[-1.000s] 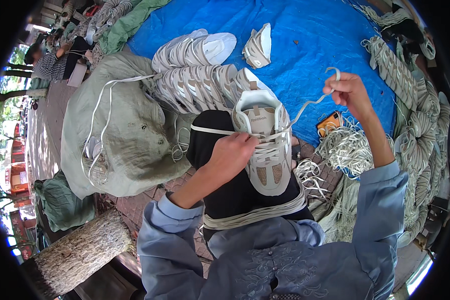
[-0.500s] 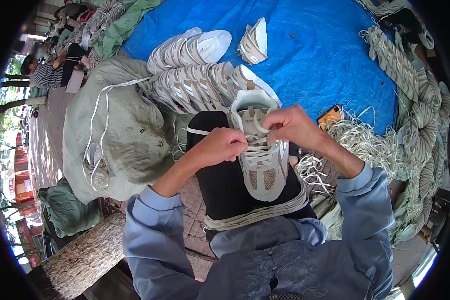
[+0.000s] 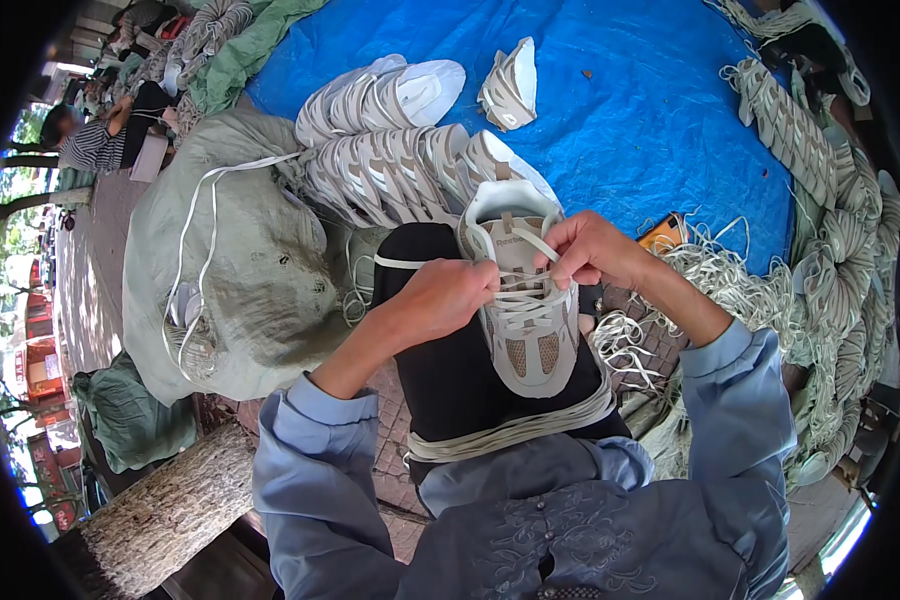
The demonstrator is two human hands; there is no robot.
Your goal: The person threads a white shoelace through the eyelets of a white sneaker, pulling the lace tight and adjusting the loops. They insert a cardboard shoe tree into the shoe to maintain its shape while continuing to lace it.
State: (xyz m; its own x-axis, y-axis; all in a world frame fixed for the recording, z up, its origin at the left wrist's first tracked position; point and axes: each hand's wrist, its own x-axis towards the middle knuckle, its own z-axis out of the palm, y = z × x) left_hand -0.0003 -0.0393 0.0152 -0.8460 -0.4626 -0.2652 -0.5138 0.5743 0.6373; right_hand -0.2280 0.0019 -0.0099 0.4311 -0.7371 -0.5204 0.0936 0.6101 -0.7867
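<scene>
A beige and white sneaker upper (image 3: 542,352) lies across my dark-covered lap, its toe toward me and its collar away. A white lace (image 3: 518,300) criss-crosses its lower eyelets. My left hand (image 3: 444,296) is closed in a pinch at the left eyelet row, with a loose lace end trailing out to its left. At the right eyelet row my right hand (image 3: 598,250) pinches a lace strand, which loops up over the tongue (image 3: 510,232). The fingertips of both hands partly cover the upper eyelets.
Nested shoe uppers (image 3: 380,170) lie beyond the lap, and a single upper (image 3: 510,85) sits on the blue tarp (image 3: 650,110). A pile of loose laces (image 3: 730,290) and an orange phone-like object (image 3: 662,234) are at right. Left stands a grey sack (image 3: 260,280); laces bundle (image 3: 515,428) across my thighs.
My right hand has shifted slightly right, and the lace strand now stretches more openly over the tongue. My left hand has edged right along the eyelets.
</scene>
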